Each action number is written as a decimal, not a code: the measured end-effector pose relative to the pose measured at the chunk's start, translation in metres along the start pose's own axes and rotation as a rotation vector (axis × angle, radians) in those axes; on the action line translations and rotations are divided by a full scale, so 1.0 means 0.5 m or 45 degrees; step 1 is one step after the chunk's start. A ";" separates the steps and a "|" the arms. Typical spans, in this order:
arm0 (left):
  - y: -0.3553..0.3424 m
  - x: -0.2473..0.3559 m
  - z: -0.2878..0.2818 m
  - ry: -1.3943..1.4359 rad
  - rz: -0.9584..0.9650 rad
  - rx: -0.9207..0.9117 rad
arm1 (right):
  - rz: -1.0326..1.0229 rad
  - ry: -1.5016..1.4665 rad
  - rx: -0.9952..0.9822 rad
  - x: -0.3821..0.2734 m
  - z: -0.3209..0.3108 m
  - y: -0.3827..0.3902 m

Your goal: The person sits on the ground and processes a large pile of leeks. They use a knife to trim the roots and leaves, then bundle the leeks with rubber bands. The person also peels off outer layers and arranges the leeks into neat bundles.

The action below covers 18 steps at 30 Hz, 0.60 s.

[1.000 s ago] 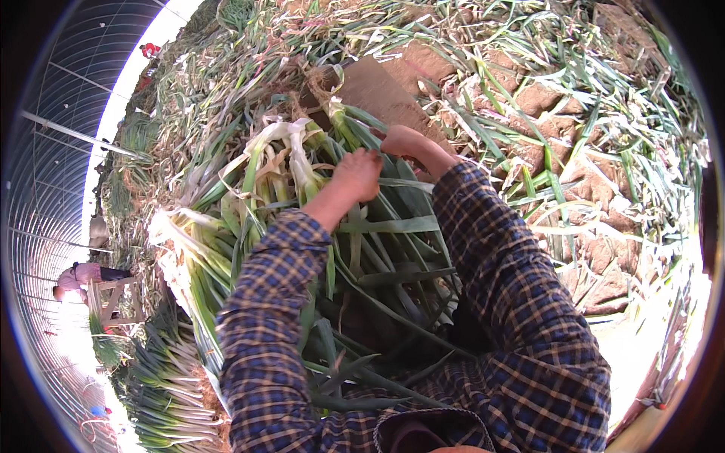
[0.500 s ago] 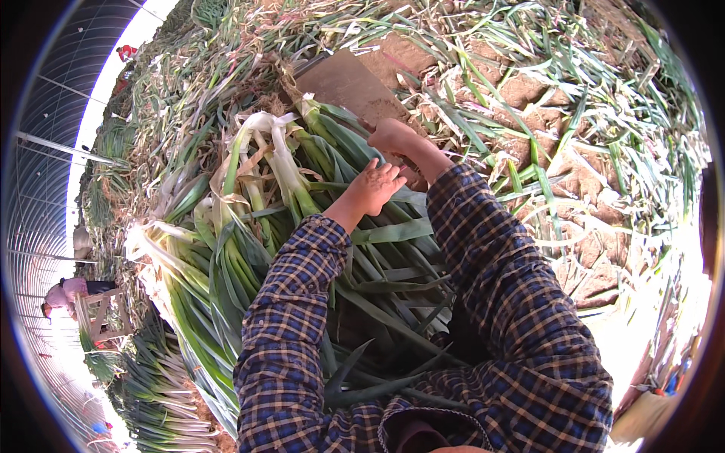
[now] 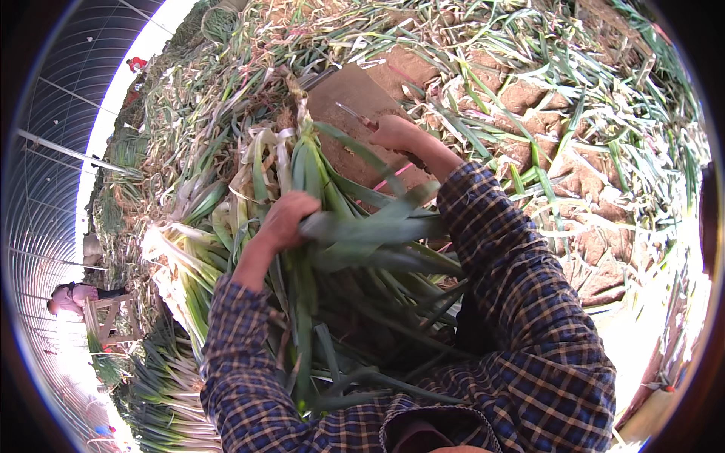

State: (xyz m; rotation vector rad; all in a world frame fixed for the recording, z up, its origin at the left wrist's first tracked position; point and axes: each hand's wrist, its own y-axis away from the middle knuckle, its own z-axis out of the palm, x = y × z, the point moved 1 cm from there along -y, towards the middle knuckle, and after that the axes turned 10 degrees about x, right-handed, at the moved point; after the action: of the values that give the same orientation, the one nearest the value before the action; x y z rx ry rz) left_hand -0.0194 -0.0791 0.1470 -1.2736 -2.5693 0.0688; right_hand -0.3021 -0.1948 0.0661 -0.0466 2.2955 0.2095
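A big bundle of long green leeks (image 3: 332, 249) lies across my lap, white stalks pointing up and left. My left hand (image 3: 283, 219) grips the bundle around its middle, fingers wrapped over the leaves. My right hand (image 3: 400, 134) is closed on the handle of a small knife (image 3: 353, 113), whose blade points up and left over a brown board (image 3: 355, 98). Both arms wear blue and yellow plaid sleeves.
Cut leaves and clods of brown soil (image 3: 574, 181) cover the ground to the right. A pile of trimmed leeks (image 3: 174, 362) lies at lower left. A person in pink (image 3: 72, 296) sits by a wooden stool far left, under a greenhouse roof.
My left hand has slid down and to the left along the bundle and closed around it. My right hand has lifted toward the board with the knife.
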 end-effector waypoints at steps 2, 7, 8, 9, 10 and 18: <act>0.110 0.034 -0.076 0.164 -0.090 0.131 | -0.090 0.026 0.017 -0.022 0.006 0.020; 0.423 0.108 -0.127 0.612 -0.319 0.587 | -0.530 0.130 -0.129 -0.106 0.072 0.104; 0.483 0.100 -0.126 0.787 -0.186 0.589 | -0.510 0.172 -0.228 -0.119 0.084 0.127; 0.536 0.080 -0.120 0.919 -0.113 0.574 | -0.494 0.216 -0.332 -0.135 0.095 0.152; 0.574 0.043 -0.115 1.084 0.054 0.105 | -0.338 0.128 -0.492 -0.145 0.094 0.177; 0.717 0.117 0.059 1.250 -0.483 1.367 | -0.562 0.325 -0.416 -0.282 0.131 0.285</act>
State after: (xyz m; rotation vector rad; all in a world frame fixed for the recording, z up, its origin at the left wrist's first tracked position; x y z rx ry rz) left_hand 0.2164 0.1886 0.0737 -0.2495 -1.4440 0.5105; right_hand -0.1737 -0.0482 0.1473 -0.7770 2.4090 0.3605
